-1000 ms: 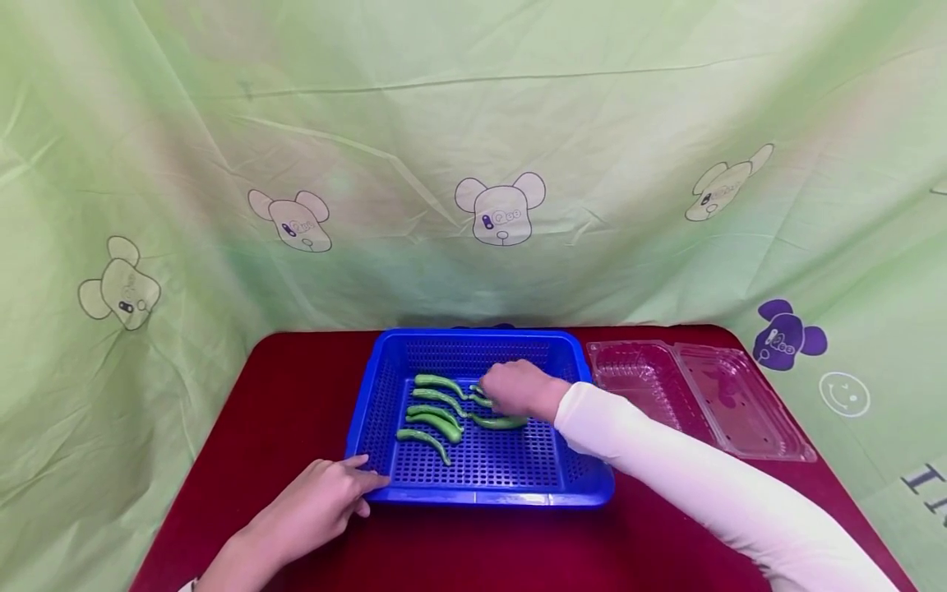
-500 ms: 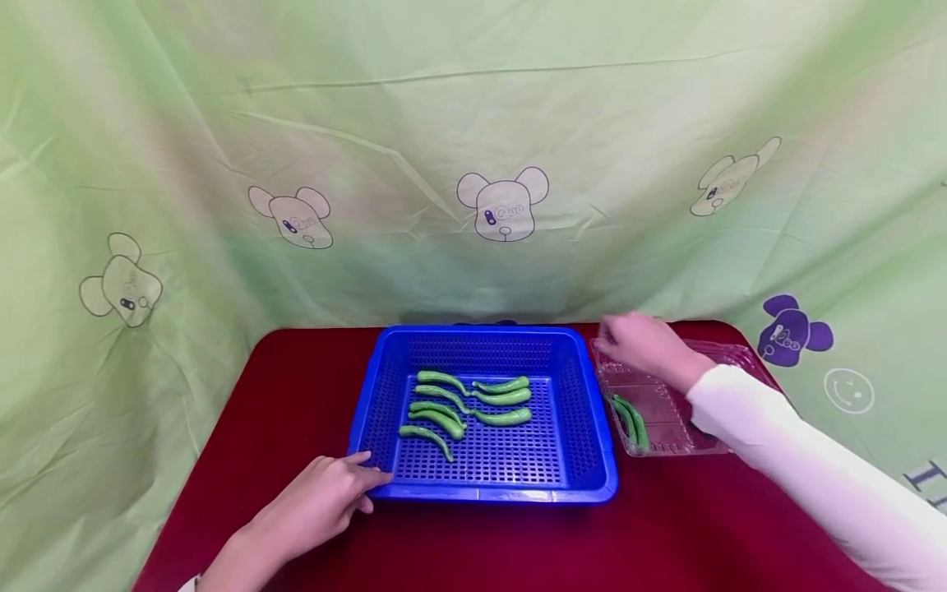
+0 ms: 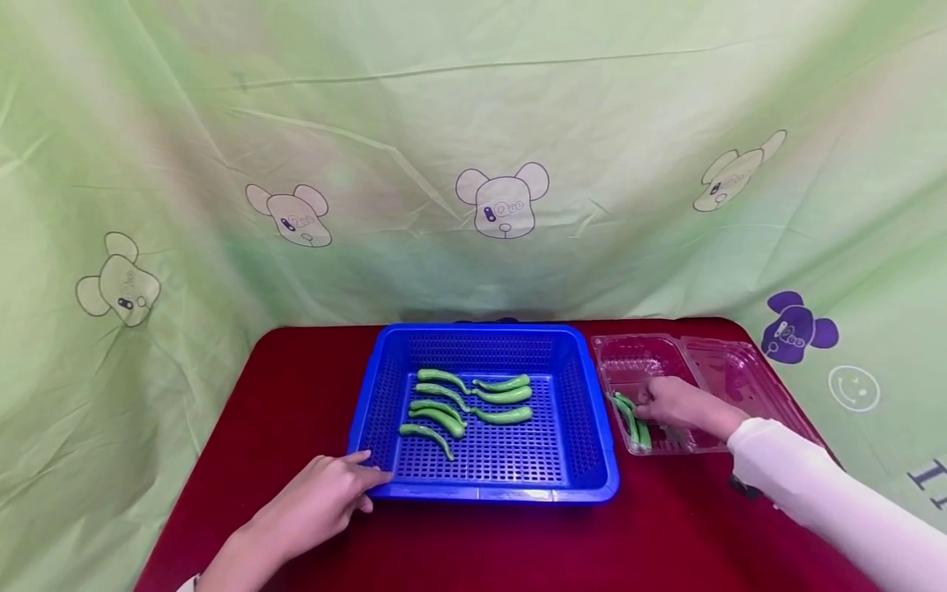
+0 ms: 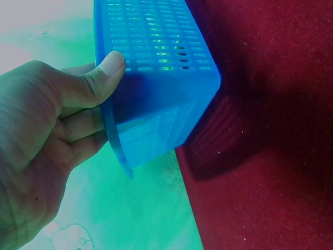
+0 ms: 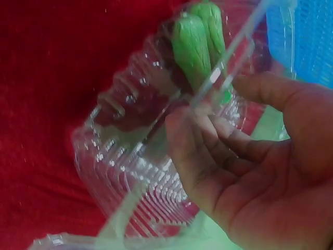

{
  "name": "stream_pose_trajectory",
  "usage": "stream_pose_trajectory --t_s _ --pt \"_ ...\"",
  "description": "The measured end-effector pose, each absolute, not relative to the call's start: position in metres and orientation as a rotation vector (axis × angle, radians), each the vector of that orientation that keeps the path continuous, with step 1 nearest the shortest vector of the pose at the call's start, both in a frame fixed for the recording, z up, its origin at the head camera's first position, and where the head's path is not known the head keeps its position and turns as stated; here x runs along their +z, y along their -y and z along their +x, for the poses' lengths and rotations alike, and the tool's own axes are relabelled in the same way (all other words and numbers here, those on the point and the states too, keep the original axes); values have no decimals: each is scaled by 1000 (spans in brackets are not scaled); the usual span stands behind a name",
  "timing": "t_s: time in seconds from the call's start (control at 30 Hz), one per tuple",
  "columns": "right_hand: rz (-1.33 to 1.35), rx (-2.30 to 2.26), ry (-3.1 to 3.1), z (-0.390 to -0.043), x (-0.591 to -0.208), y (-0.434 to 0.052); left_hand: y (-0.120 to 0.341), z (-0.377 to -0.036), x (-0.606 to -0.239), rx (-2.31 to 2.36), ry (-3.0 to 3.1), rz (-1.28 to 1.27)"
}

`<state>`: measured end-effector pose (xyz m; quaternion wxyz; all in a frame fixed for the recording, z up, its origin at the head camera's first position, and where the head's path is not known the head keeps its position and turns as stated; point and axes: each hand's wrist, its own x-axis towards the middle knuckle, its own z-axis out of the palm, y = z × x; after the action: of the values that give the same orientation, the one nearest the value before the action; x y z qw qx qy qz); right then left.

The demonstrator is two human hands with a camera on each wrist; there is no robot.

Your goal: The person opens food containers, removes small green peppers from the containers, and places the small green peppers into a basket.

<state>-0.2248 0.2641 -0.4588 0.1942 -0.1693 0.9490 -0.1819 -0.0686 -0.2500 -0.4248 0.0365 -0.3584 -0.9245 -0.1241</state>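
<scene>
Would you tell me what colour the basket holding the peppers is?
Blue, with a perforated mesh; the basket shows best in the head view.

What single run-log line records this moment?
left hand: holds blue basket corner | right hand: in clear clamshell, at two green peppers

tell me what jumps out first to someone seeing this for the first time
The bright blue basket in the middle of the dark red table draws the eye, with seven green peppers lying inside it. The left hand grips its near left corner. To its right, the right hand reaches into a clear plastic clamshell box beside two more peppers.
</scene>
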Motion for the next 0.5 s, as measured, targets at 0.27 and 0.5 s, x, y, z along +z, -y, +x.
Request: stream_pose_trajectory --t_s 0.27,0.5 --pt "-482 -471 -2730 -220 -474 -260 250 -68 -426 -402 2835 -1091" --pt "-344 -468 -2776 -222 -473 -256 250 -69 -425 -390 2827 -1102"
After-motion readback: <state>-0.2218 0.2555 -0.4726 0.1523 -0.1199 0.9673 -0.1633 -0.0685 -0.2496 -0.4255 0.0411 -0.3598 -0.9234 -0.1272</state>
